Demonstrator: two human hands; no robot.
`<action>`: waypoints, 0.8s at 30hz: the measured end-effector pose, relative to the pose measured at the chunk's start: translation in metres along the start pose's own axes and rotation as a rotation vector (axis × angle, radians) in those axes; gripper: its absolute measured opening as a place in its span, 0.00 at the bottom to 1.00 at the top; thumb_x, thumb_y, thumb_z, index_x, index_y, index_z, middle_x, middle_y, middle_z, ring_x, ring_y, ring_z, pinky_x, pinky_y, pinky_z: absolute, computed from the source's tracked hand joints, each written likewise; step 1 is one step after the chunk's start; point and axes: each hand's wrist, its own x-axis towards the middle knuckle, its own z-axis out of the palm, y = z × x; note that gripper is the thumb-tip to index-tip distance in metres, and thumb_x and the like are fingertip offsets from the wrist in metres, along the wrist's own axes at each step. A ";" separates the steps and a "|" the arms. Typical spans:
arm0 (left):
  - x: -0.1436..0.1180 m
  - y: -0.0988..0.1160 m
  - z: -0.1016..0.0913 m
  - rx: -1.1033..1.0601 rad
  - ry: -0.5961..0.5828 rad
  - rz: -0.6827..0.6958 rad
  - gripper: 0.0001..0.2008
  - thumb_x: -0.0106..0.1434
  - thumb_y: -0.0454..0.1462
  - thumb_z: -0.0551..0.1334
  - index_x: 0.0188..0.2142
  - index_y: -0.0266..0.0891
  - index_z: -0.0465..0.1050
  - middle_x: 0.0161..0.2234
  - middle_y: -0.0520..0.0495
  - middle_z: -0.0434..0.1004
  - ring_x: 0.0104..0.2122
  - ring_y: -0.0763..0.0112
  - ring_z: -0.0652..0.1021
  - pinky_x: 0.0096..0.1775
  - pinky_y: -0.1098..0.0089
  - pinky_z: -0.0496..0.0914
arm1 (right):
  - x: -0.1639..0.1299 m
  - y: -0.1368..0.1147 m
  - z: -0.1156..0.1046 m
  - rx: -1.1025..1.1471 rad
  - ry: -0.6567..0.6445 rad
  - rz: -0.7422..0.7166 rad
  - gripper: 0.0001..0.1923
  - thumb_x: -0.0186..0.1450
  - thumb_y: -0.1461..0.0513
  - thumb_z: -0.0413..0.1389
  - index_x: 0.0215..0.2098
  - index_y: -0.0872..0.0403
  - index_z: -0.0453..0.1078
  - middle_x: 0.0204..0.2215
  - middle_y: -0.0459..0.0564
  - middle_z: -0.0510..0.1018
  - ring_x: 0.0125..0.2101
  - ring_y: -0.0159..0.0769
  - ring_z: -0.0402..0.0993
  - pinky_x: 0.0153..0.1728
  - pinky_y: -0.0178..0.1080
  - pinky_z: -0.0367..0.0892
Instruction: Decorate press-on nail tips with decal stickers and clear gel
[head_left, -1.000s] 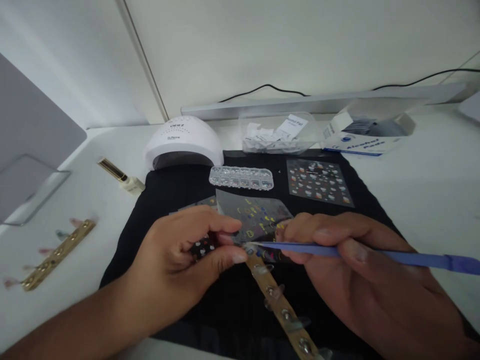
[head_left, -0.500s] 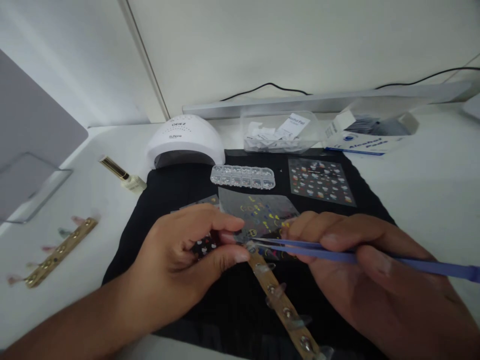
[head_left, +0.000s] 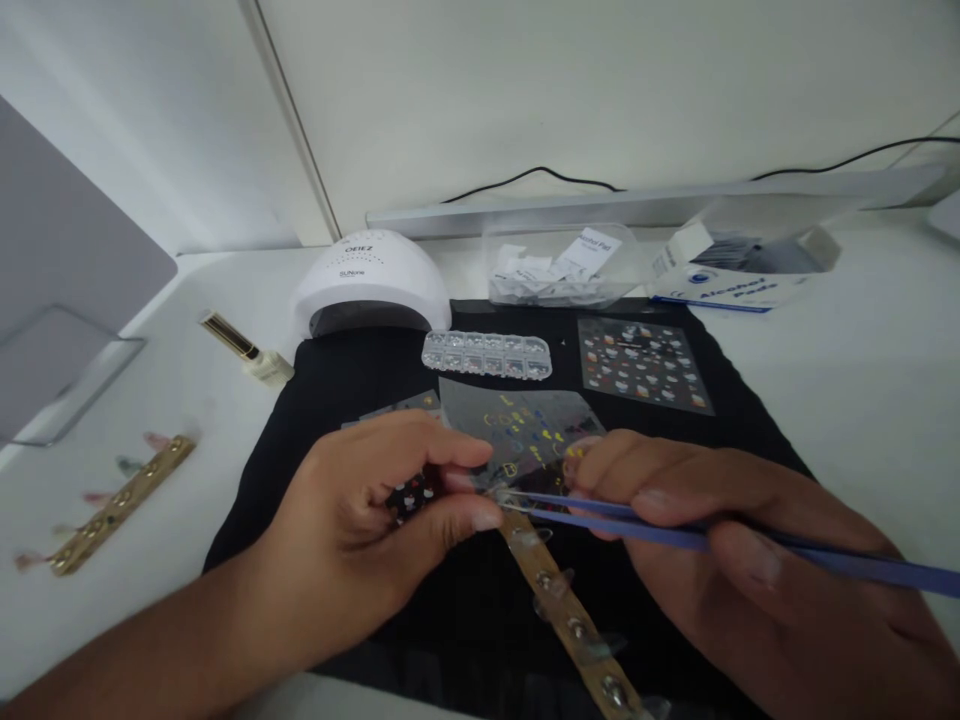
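My left hand (head_left: 382,520) is closed, thumb and forefinger pinching the far end of a wooden nail-tip strip (head_left: 559,600). Clear false nails stick out sideways along this strip, mounted on metal studs. In my right hand (head_left: 712,540) is a pair of blue tweezers (head_left: 675,530). The tweezers' metal tips, slightly apart, reach the strip's end right beside my left thumb; whether they grip anything there is too small to tell. Behind my fingers lies a clear sticker sheet (head_left: 517,425) with yellow and blue designs. A dark sticker sheet (head_left: 411,497) shows through the gap in my left hand.
On the black cloth (head_left: 337,380) are a clear rhinestone case (head_left: 486,356) and another sticker sheet (head_left: 645,365). Around it stand a white nail lamp (head_left: 371,285), a polish bottle (head_left: 266,367), a second nail strip (head_left: 124,505), a plastic tub (head_left: 562,290) and an alcohol-pad box (head_left: 739,285).
The tweezers have tilted, their rear end now lower, and their arms look farther apart. My right hand has shifted slightly down. My left hand keeps its pinch almost in place.
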 end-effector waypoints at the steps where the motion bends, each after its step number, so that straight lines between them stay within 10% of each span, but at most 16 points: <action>1: 0.000 0.000 0.000 -0.004 0.000 -0.003 0.07 0.60 0.31 0.70 0.39 0.40 0.80 0.29 0.53 0.79 0.30 0.77 0.78 0.34 0.78 0.73 | -0.001 0.000 -0.001 0.000 -0.005 -0.006 0.09 0.68 0.57 0.58 0.37 0.45 0.82 0.29 0.52 0.80 0.35 0.43 0.78 0.38 0.47 0.77; 24: 0.000 -0.003 0.001 -0.004 -0.005 -0.014 0.06 0.60 0.31 0.70 0.39 0.40 0.80 0.29 0.53 0.78 0.29 0.76 0.78 0.33 0.77 0.73 | 0.004 0.005 0.004 0.179 0.008 0.109 0.06 0.66 0.57 0.62 0.36 0.46 0.83 0.27 0.48 0.82 0.31 0.36 0.79 0.37 0.38 0.78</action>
